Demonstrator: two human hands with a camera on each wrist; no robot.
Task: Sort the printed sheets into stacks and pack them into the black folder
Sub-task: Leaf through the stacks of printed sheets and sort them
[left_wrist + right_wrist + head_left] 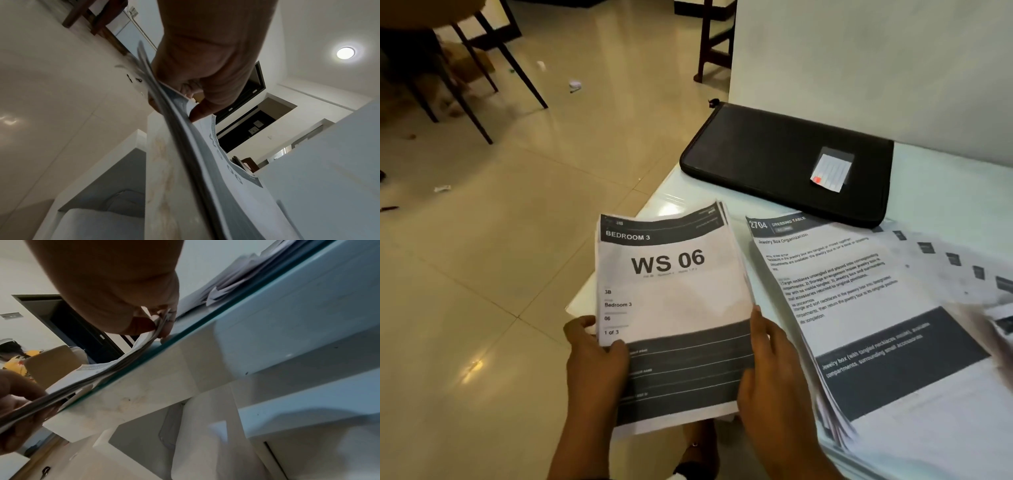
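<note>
A stack of printed sheets (671, 301) topped by a page reading "WS 06, Bedroom 3" is held over the table's near left corner. My left hand (599, 346) grips its lower left edge, thumb on top. My right hand (763, 346) holds the stack's right edge; in the right wrist view the right hand (162, 322) pinches the sheets (115, 368). The left wrist view shows the left hand (197, 104) clamped on the stack's edge (195, 146). A second pile, topped by the "2704 Dressing Table" sheet (859, 308), lies fanned on the table. The black folder (774, 157) lies zipped closed at the back.
The white glass-topped table (945, 192) stands against a white wall. Tiled floor (500, 240) lies to the left, with dark chair legs (482, 75) and scraps of litter. A person in yellow (16, 360) sits far off in the right wrist view.
</note>
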